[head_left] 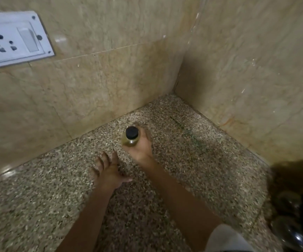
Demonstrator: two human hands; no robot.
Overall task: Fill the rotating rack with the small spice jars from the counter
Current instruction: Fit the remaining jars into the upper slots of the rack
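Now the right hand (139,146) wraps low around a small spice jar (131,137) out on the speckled surface (192,160) near the corner, leaving the black cap (132,132) clear, likely for lifting. Jar stands upright, long axis vertical, cap up. Left hand (108,171) lies open, fingers spread, empty. Dark jars in the rack (300,211) wait at right.

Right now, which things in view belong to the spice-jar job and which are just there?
Part of the job:
- spice jar with black cap, held in the right hand
- dark jars at the lower right edge, blurred

Just there:
- wall socket plate
- left hand, open and empty
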